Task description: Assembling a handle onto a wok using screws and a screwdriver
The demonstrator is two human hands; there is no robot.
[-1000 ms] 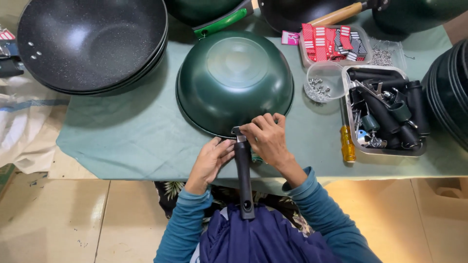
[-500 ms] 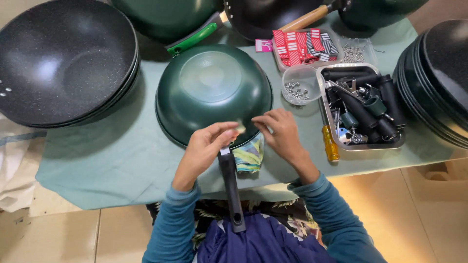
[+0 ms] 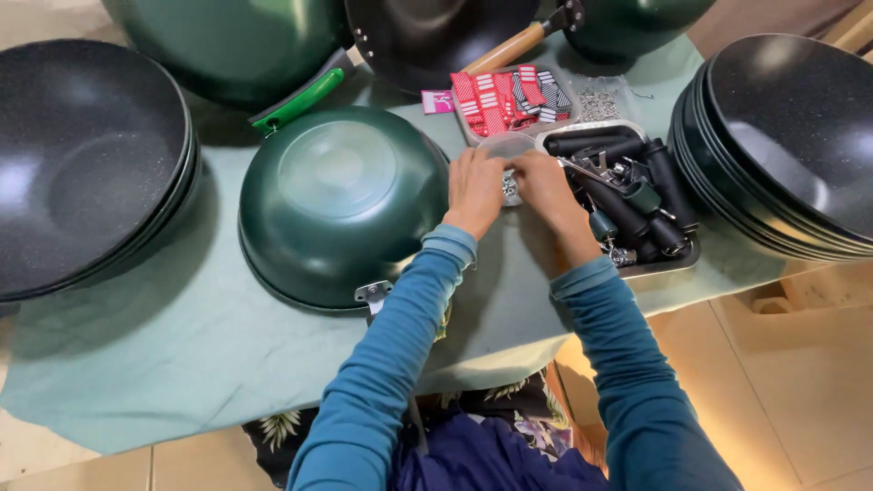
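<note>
Both hands are seen together over a small clear plastic container [image 3: 506, 148] that sits just beside the upturned green wok [image 3: 341, 205], at about three o'clock from it. The left hand [image 3: 475, 188] is laid over the near left part of the container, its fingers curled downward; the right hand [image 3: 544, 188] is set against it at three o'clock, fingers likewise bent inward. Small metal pieces are glimpsed between the two hands, but whether anything is pinched by either hand cannot be told, since the fingertips are hidden.

The green wok is turned bottom-up on a pale green cloth [image 3: 164, 364], with a bare metal bracket [image 3: 373, 294] showing on its rim at six o'clock. At three o'clock from the hands a metal tray [image 3: 677, 264] is filled with black handles [image 3: 637, 182]. At twelve o'clock a shallow tray of red and dark striped packets [image 3: 500, 98] is seen, and beyond it a dark wok with a wooden handle [image 3: 505, 50]. A stack of dark speckled woks [image 3: 86, 164] is placed at nine o'clock, another stack of dark woks [image 3: 791, 136] at two o'clock. A green-handled pan [image 3: 236, 45] is found at eleven o'clock
</note>
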